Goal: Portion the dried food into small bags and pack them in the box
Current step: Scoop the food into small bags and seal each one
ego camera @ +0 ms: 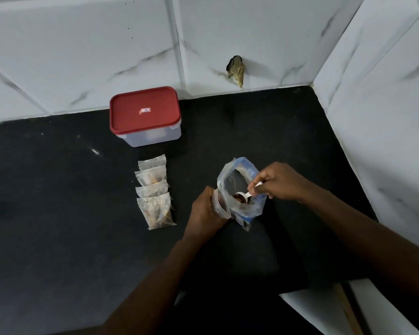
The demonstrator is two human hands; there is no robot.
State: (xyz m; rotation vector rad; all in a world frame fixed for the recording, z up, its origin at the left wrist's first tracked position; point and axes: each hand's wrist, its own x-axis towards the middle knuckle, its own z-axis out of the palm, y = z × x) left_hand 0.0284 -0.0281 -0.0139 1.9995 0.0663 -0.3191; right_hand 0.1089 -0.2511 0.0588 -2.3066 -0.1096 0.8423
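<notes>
A large clear bag of dried food (pixel 237 182) stands open on the black counter (pixel 58 213). My right hand (pixel 279 181) holds a white scoop (pixel 246 195) inside its mouth, with brown pieces in the bowl. My left hand (pixel 207 210) grips a small clear bag (pixel 220 204) held open right beside the large bag. Several filled small bags (pixel 154 191) lie in an overlapping row to the left. The clear box with a red lid (pixel 144 114) stands shut at the back by the wall.
White marbled tile walls (pixel 385 117) close the counter at the back and on the right. A dark broken hole (pixel 236 68) marks the back wall. The counter's front right corner ends near a white ledge (pixel 324 308).
</notes>
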